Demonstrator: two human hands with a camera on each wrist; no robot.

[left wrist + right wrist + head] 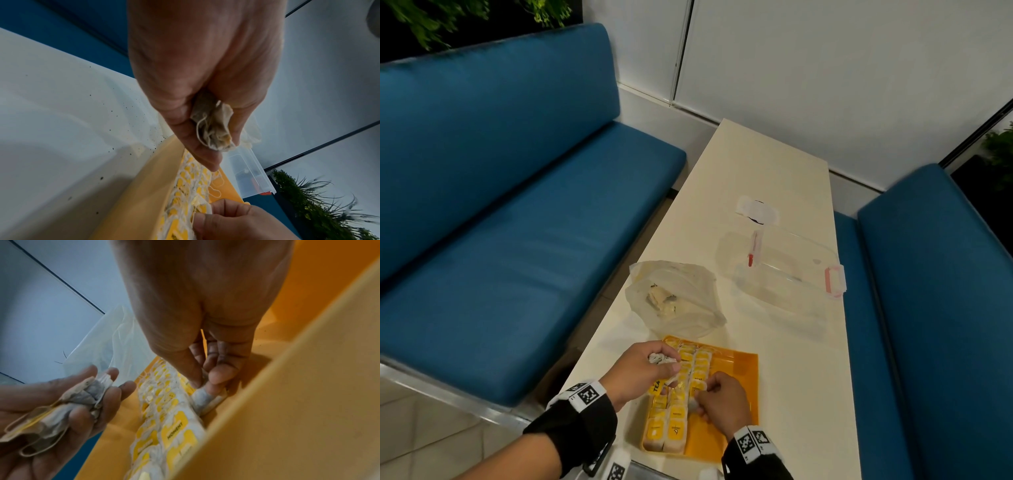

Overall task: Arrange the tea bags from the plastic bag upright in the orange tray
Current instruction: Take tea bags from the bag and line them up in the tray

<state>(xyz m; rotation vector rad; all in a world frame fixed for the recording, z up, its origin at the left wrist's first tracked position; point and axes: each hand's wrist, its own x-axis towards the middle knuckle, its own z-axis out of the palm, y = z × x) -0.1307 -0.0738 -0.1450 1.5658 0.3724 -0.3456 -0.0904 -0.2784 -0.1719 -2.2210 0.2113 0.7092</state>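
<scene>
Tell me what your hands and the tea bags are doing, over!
Left hand grips a bunch of tea bags. Right hand pinches one tea bag into the orange tray, beside two upright rows. Nothing blocking.

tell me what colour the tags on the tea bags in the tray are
Yellow tags, clearest in the head view.

Count, by kind:
- Orange tray (pixel 739 383): 1.
- Rows of tea bags (pixel 676 407) standing in the tray: 2; bags per row too tightly packed to count.
- Loose bunch of tea bags (pixel 213 128) in the left hand (pixel 643 371): 1 bunch, number unclear.
- Plastic bag (pixel 674 298): 1.
- Clear lidded containers (pixel 780 270): 1.
- Hands: 2, counting the right hand (pixel 722 401).
- Blue benches (pixel 517 205): 2.
</scene>
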